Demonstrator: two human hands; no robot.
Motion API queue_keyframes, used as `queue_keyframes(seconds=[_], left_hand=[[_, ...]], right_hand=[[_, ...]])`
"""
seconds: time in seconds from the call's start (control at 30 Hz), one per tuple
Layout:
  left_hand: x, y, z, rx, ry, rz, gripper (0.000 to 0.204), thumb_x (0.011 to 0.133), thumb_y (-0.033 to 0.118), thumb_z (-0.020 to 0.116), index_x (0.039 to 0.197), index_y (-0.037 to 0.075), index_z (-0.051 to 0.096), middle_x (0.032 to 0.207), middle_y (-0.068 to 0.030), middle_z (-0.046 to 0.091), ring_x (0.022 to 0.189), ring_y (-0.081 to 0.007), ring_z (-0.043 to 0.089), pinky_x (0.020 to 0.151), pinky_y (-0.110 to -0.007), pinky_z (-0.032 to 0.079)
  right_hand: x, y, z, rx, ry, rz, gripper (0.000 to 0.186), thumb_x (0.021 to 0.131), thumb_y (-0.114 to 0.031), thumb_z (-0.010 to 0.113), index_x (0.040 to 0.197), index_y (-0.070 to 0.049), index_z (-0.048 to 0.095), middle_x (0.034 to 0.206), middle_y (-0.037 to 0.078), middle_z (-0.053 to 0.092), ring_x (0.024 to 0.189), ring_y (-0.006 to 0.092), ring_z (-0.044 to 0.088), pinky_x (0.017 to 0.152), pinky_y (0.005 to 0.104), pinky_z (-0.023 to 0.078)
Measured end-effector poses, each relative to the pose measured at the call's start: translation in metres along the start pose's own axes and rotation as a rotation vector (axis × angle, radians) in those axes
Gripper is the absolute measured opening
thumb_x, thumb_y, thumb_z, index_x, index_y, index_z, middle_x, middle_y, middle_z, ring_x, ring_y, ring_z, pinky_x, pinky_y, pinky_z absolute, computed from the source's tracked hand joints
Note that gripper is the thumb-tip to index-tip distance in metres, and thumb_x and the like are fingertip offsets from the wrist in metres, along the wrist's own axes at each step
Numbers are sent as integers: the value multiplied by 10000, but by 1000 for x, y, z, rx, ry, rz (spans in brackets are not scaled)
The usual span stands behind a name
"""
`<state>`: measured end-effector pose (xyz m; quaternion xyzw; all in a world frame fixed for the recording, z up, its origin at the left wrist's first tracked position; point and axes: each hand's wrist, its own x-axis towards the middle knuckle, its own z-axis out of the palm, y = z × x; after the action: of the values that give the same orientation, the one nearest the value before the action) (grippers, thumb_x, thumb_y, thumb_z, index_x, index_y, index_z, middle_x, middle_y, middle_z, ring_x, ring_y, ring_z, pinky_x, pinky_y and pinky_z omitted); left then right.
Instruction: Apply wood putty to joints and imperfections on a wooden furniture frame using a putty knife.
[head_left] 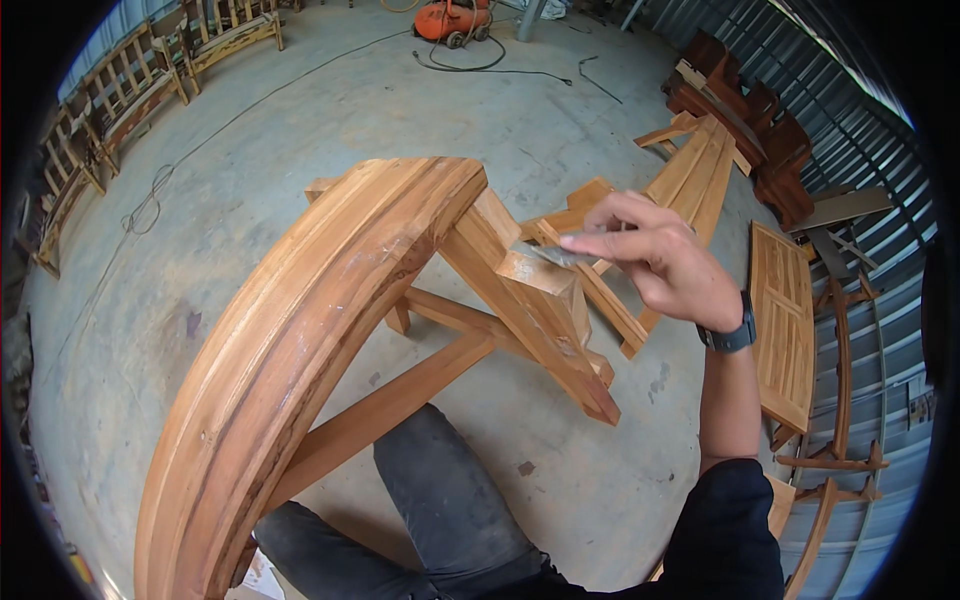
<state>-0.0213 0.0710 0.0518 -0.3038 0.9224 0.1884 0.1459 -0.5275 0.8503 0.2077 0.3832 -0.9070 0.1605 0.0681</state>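
Concrete floor (300, 125) is spreading around us, with benches (140, 108) standing at the upper left and an orange compressor (440, 20) sitting beyond. We are seemingly smoothing or filling the pale-smeared block (540, 273), going by those smears; it is sitting just right of the long plank's (330, 270) far end, beside a slanting beam (525, 318). Our next move is probably calling for light, even pressure along the block's top. Our right hand (665, 250) is reaching in from the right, watch (733, 332) circling the wrist, one digit pointing straight left and others curling. Its grip is pinching a thin grey strip (560, 254); we cannot be telling whether it is abrasive or blade. Our left hand isn't showing, so its grip is staying unknown.
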Motion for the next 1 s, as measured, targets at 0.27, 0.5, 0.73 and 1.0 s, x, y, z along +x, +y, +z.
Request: queue_keyframes(seconds=[0.27, 0.5, 0.73, 1.0], left_hand=[[0, 245, 24, 138, 1159, 738, 641, 900, 494, 707, 1256, -36, 655, 883, -168, 738, 594, -270, 650, 524, -359, 520], [-24, 242, 51, 134, 1082, 357, 566, 827, 472, 718, 1130, -7, 735, 1097, -181, 750, 1007, -369, 709, 929, -435, 532], [-20, 240, 68, 157, 1183, 422, 502, 733, 558, 792, 927, 97, 743, 770, -95, 703, 711, -311, 682, 680, -383, 528], [-43, 207, 60, 221, 852, 452, 538, 876, 628, 635, 865, 101, 742, 637, -99, 638, 658, -315, 664, 608, -421, 504]], right_hand=[[-32, -69, 15, 297, 360, 264, 299, 891, 31, 612, 1185, 72, 650, 924, 167, 734, 686, 201, 645, 620, 301, 509], [-91, -156, 179, 1244, -737, 474, 327, 980, -123, 594, 1245, 69, 601, 947, 121, 723, 691, 160, 639, 649, 294, 534], [-136, -264, 392, 933, -860, 132, 499, 1007, -116, 558, 1495, -42, 485, 809, -5, 572, 682, 85, 553, 624, 257, 478], [-54, -426, 574, 574, -1007, -216, 415, 964, -218, 614, 1331, -25, 621, 831, 86, 701, 609, 169, 647, 557, 342, 512]])
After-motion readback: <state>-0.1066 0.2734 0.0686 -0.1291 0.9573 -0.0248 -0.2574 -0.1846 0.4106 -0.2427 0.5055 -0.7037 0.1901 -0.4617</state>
